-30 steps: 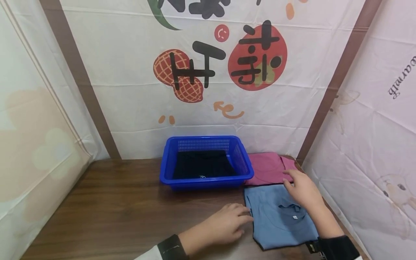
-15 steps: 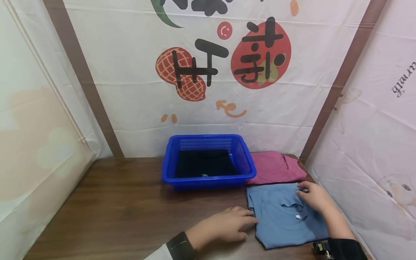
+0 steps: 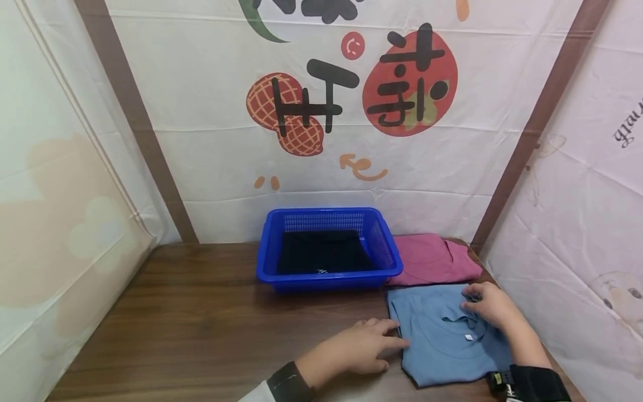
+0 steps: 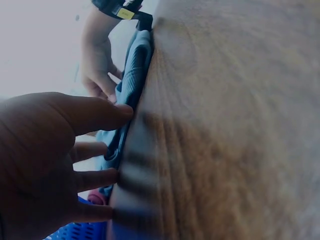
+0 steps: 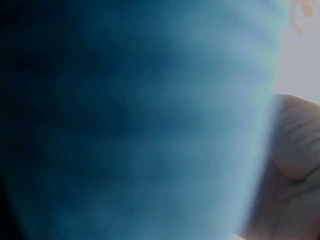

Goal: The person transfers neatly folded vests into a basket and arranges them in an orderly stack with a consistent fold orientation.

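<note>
A folded blue T-shirt [image 3: 437, 349], its collar and white label facing up, lies at the table's right side. At its left edge is my left hand [image 3: 364, 346], fingers spread and nearly straight. In the left wrist view, the left thumb [image 4: 107, 114] reaches the shirt's side just above the wood. My right hand [image 3: 494, 307] rests on the shirt's far right part, with thumb and forefinger apart. Blurred blue cloth [image 5: 140, 120] fills most of the right wrist view, hiding the right fingertips.
A blue plastic basket [image 3: 329, 281] holding a folded black garment [image 3: 321, 251] stands by the back wall. Right of it lies a folded pink garment [image 3: 432, 259], behind the blue shirt. Printed cloth walls border the wooden table [image 3: 216, 335] at left, back and right.
My right hand has come down from over the pink garment's edge onto the blue shirt. The left hand stays at the shirt's left edge. The head view has shifted slightly.
</note>
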A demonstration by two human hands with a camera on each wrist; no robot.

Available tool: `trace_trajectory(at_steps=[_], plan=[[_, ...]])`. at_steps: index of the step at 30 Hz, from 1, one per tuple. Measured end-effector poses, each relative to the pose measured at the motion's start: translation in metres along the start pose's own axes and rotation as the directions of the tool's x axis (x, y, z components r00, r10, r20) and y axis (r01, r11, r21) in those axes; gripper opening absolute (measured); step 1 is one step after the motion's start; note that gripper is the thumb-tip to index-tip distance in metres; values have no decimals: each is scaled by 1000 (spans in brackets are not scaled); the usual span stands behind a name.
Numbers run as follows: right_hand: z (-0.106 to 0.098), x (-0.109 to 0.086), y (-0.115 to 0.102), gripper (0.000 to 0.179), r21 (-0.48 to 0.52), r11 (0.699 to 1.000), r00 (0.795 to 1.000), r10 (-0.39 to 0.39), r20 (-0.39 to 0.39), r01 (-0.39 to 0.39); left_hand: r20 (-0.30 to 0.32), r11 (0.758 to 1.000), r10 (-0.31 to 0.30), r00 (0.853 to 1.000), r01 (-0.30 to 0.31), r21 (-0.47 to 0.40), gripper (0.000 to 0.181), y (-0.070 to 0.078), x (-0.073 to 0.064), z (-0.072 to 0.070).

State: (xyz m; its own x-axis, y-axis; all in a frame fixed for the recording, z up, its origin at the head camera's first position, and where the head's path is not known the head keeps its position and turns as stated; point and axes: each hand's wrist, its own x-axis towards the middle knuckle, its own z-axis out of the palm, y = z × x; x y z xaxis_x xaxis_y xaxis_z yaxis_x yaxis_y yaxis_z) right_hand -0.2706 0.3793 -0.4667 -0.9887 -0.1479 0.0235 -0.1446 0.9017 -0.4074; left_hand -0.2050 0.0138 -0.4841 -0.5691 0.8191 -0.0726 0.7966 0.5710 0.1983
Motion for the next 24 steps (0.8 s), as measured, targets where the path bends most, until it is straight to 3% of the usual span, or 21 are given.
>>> trace_trajectory(at_steps=[5,10,14,19,24], plan=[[-1,0,-3,39,-47,999,999,29,25,-28,3,998,42,999,-42,45,50,3,1,0],[3,3,-9,39,-45,999,999,29,36,-28,-2,998,24,1000,-24,52,47,5,-3,-1],[6,3,-10,38,-43,999,999,34,35,-32,-30,998,20,999,-18,62,49,4,-5,-2],[7,0,-12,37,-38,999,999,30,41,-29,-50,998,21,999,-18,68,66,6,-4,-2],[8,-3,-13,37,-43,998,998,39,47,-37,-26,997,39,999,-37,64,57,10,-3,1]])
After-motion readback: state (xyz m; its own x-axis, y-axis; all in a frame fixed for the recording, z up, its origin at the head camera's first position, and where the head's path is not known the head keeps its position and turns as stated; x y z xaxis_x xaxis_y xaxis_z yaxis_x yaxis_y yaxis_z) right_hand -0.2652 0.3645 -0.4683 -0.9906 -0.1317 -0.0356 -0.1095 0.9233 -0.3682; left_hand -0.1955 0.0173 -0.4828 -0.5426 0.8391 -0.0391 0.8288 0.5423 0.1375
